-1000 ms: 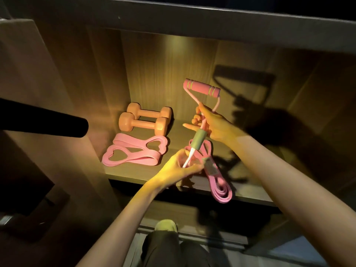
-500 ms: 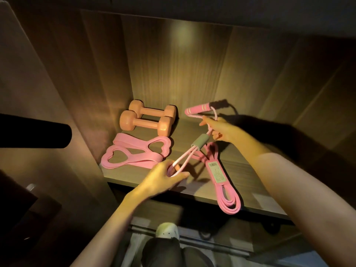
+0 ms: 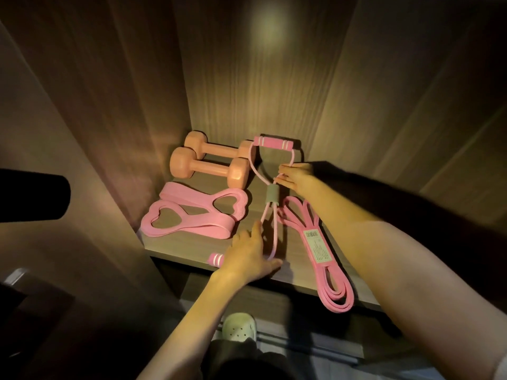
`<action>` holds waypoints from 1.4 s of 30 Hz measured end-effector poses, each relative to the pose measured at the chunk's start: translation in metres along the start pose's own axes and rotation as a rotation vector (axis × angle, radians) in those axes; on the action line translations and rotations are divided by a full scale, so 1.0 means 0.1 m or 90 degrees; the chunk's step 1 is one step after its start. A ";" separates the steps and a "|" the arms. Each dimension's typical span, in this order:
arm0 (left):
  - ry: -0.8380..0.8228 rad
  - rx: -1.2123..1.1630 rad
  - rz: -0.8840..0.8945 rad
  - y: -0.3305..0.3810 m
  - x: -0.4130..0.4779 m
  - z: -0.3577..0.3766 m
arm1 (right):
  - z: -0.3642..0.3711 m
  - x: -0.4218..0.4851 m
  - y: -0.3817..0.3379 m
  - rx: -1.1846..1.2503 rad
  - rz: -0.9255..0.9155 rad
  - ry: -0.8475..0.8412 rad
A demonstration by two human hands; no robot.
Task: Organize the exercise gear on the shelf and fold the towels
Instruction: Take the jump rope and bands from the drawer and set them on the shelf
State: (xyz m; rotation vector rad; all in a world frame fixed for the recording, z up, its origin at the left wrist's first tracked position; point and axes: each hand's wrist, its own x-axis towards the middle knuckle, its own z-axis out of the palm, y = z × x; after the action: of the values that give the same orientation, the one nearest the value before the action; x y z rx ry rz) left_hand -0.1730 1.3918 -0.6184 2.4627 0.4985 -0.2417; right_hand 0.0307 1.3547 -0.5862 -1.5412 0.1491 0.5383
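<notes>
Matt wood-grain shelf [image 3: 299,272], smooth matt dumbbells [image 3: 208,171], rubbery pink bands [image 3: 192,215]

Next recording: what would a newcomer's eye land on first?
The pink stretch cord lying across the shelf, the left hand resting on its near grip at the front edge, the right hand pinching its far loop. Around it: two orange dumbbells at the back left, heart-shaped bands before them, and a coiled pink band overhanging the front edge on the right.
</notes>
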 end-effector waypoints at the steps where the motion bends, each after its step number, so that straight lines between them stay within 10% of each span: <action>1: 0.024 0.023 0.004 -0.01 0.01 0.01 | -0.01 0.04 0.03 0.010 0.001 0.020; 14: 0.228 0.142 -0.060 -0.03 0.13 0.22 | -0.01 0.09 0.16 0.021 -0.021 0.108; 18: 0.262 0.120 -0.060 -0.04 0.17 0.28 | -0.07 0.08 0.18 -0.096 -0.004 0.004; 24: 0.288 0.066 -0.017 0.09 0.20 0.25 | -0.10 0.13 0.20 -0.487 -0.278 -0.014; 28: 0.271 0.029 0.010 0.12 0.44 0.14 | 0.00 0.17 0.21 -0.608 -0.217 -0.123; 42: 0.312 -0.045 -0.022 0.24 1.04 0.04 | -0.06 0.31 0.16 -0.369 -0.028 -0.085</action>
State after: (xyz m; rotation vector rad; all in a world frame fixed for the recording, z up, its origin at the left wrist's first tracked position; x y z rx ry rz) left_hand -0.0684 1.4021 -0.6385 2.4389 0.7374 0.3707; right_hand 0.0531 1.3554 -0.6140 -2.0560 -0.1592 0.6838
